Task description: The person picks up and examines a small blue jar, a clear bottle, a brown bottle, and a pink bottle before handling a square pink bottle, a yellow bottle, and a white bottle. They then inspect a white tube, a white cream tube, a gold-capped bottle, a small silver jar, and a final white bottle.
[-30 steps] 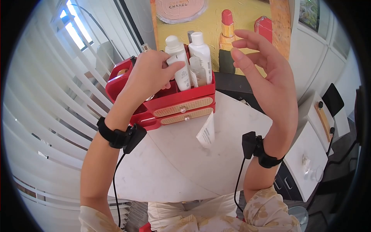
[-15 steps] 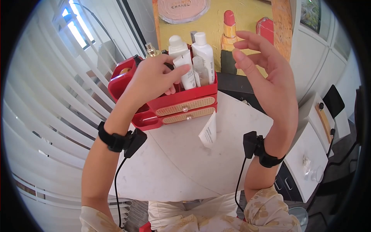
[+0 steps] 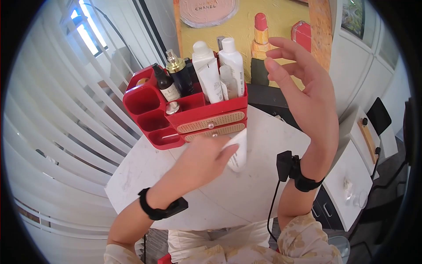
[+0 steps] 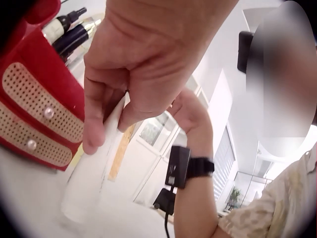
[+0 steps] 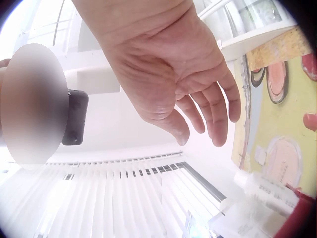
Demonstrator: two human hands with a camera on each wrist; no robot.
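The left hand (image 3: 198, 160) pinches the upper part of a white tube (image 3: 238, 155) that stands on the marble table (image 3: 211, 198), just before the red organizer (image 3: 151, 119). In the left wrist view the thumb and fingers of the left hand (image 4: 133, 74) lie on both sides of the tube (image 4: 89, 183). Another white tube (image 3: 210, 81) leans among white bottles in the organizer. The right hand (image 3: 307, 88), raised at the right with fingers loosely bent, holds nothing; the right wrist view also shows this hand (image 5: 173, 74) with nothing in it.
Dark bottles (image 3: 180, 77) and a small silver-capped item (image 3: 172, 107) stand in the organizer's left part. A painting (image 3: 281, 26) is behind it, with a black box (image 3: 268, 97) at its foot. Blinds (image 3: 57, 110) hang at the left; a white drawer cabinet (image 3: 347, 180) stands at the right.
The left hand has moved from the tube in the organizer down to the tube on the table and pinches it. The dark bottles are uncovered. The right hand has hardly moved.
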